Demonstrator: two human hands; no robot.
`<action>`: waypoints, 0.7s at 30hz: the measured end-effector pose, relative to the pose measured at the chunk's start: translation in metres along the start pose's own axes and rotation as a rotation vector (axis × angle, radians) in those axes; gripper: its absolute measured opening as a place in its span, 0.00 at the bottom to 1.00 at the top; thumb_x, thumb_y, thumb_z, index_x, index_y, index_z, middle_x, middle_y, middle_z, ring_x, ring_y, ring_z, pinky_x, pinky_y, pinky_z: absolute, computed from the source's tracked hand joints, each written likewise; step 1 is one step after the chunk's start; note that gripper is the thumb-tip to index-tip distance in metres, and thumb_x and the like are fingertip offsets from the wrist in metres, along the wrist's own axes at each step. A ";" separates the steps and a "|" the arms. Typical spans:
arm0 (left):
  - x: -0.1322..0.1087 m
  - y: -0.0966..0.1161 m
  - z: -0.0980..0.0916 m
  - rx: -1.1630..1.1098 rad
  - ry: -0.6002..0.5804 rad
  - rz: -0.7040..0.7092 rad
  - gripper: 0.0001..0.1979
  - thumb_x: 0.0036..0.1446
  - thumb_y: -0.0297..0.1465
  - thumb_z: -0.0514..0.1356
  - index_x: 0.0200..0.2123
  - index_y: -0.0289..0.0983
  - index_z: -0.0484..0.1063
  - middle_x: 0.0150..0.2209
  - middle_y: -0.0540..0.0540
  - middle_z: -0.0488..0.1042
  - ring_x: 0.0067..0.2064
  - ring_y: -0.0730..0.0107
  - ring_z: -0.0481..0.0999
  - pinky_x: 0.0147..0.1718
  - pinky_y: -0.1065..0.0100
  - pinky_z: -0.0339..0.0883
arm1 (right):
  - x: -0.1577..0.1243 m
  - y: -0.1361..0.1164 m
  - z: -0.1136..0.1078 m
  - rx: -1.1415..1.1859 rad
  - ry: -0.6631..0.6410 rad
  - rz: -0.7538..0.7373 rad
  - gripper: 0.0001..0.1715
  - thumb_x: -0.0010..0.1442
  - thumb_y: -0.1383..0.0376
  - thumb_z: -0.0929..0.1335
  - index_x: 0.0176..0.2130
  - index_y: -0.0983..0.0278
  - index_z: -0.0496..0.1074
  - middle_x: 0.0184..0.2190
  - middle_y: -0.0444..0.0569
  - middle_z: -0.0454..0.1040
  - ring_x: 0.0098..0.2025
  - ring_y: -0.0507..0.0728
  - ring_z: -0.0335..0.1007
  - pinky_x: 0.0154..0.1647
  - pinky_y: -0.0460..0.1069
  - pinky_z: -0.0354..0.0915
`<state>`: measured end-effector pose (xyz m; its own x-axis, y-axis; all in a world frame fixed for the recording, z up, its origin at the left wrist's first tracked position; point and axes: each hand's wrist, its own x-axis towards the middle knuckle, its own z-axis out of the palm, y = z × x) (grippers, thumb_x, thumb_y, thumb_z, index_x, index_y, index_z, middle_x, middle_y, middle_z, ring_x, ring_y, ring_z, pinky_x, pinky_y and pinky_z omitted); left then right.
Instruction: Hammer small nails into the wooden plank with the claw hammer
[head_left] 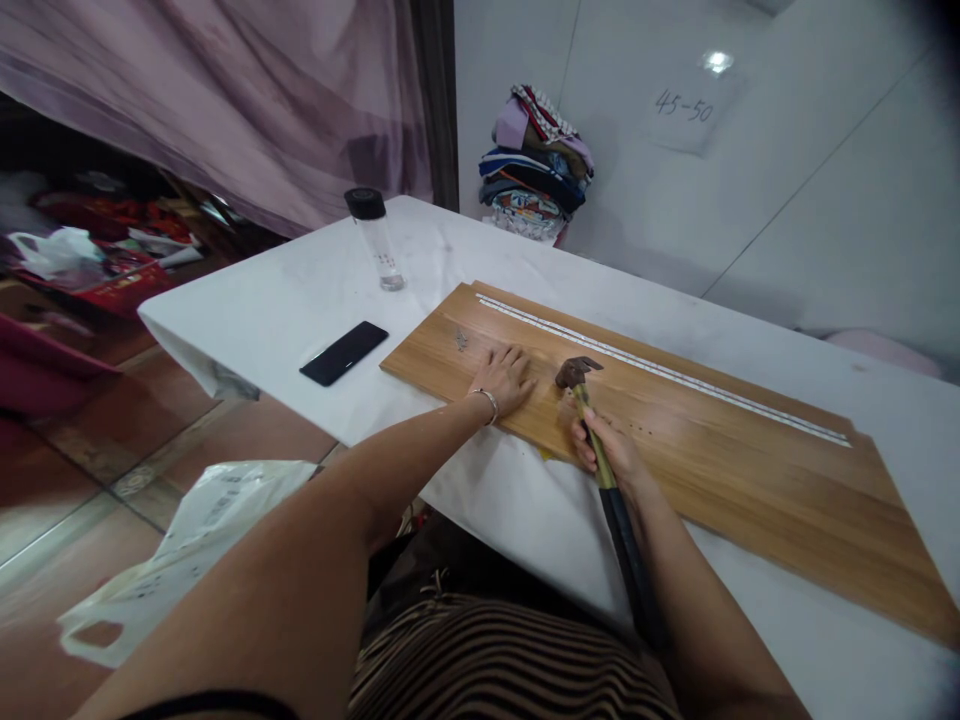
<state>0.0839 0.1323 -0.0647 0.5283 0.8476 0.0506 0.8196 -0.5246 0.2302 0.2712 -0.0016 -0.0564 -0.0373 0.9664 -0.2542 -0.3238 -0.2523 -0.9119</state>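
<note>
My left hand [502, 379] lies flat with fingers stretched out on a brown wooden board [720, 440], near its left end. A claw hammer [606, 468] is in my right hand [607, 440], gripped on the yellow part of the handle below the rusty head. The head hangs just over the board, claw pointing right; whether it touches the wood I cannot tell. A small pile of nails [460, 341] rests on the board beyond my left hand. Several small dark spots mark the wood to the right of the hammer. Two white strips [660, 368] run along the board's far side.
The board rests on a white-covered table [262, 290]. A black phone [344, 352] and a clear bottle with a black lid [379, 245] stand left of it. Folded clothes [534, 170] are stacked behind, by the wall. A white plastic bag [202, 540] is at the lower left.
</note>
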 end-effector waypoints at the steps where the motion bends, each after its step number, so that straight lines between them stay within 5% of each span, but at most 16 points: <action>1: 0.000 0.000 0.000 0.002 -0.001 0.001 0.25 0.73 0.42 0.53 0.68 0.41 0.70 0.75 0.40 0.65 0.76 0.51 0.59 0.74 0.46 0.50 | 0.000 0.000 0.000 0.001 -0.002 -0.004 0.34 0.51 0.42 0.80 0.47 0.58 0.72 0.22 0.34 0.67 0.13 0.46 0.53 0.09 0.43 0.52; 21: 0.001 -0.002 0.003 0.015 0.009 0.003 0.26 0.73 0.43 0.53 0.68 0.40 0.70 0.74 0.39 0.65 0.76 0.50 0.60 0.74 0.45 0.52 | 0.001 0.003 -0.001 0.007 -0.006 -0.022 0.34 0.52 0.42 0.79 0.47 0.59 0.72 0.22 0.33 0.66 0.13 0.45 0.53 0.09 0.42 0.51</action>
<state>0.0836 0.1336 -0.0679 0.5283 0.8469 0.0603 0.8216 -0.5278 0.2152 0.2713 -0.0012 -0.0599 -0.0358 0.9720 -0.2324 -0.3307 -0.2310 -0.9150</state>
